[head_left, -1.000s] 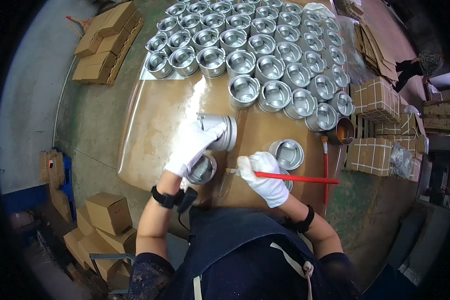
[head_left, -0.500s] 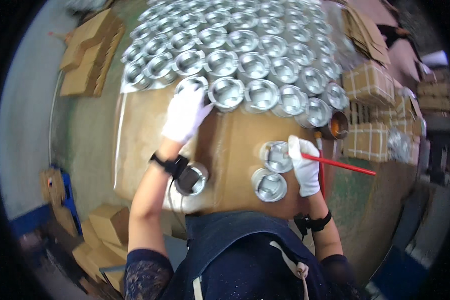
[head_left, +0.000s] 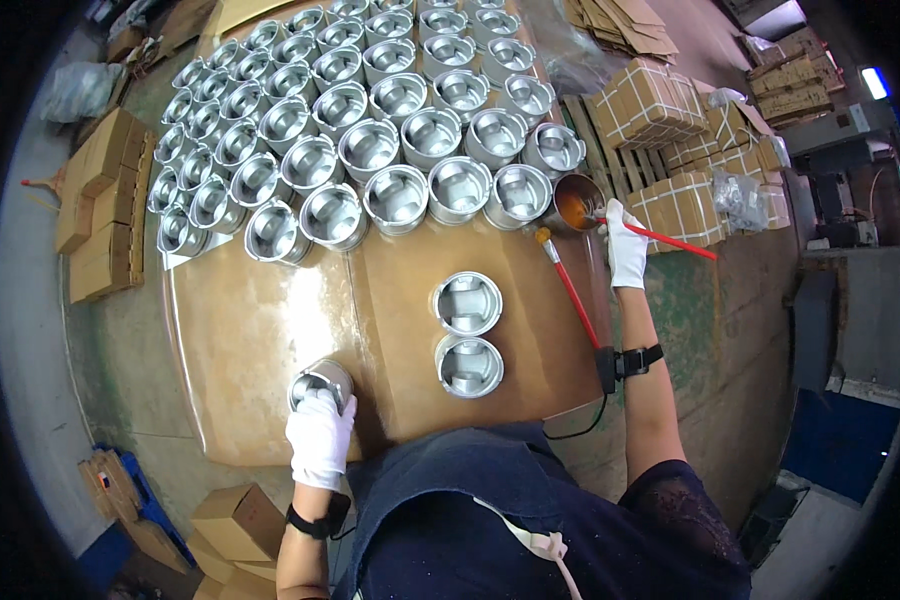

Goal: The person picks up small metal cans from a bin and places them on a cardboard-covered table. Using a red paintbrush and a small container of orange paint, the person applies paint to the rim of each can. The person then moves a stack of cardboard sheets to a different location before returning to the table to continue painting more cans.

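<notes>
My left hand point(head_left: 320, 440), in a white glove, is at the near left of the table. Its fingers curl over the rim of a silver metal piston point(head_left: 322, 378), partly hiding its hollow. Out at the table's right edge, my gloved right hand point(head_left: 626, 245) grips a red-handled brush point(head_left: 675, 243). The brush head is down at the mouth of a brown can point(head_left: 577, 203) with orange-brown liquid inside. Two more pistons, a farther one point(head_left: 468, 303) and a nearer one point(head_left: 469, 366), stand hollow side up between my hands, one behind the other.
Rows of similar pistons point(head_left: 396, 198) fill the table's far part. A second red-handled brush point(head_left: 570, 290) lies by the can. The brown sheet-covered table point(head_left: 240, 340) spreads before me. Strapped cartons point(head_left: 650, 100) sit on a pallet at right; cardboard boxes point(head_left: 238, 522) stand at lower left.
My left hand has let go of a front-row piston and come back to the near-left one. My right hand has carried the brush from the pair of pistons to the can. The view has shifted.
</notes>
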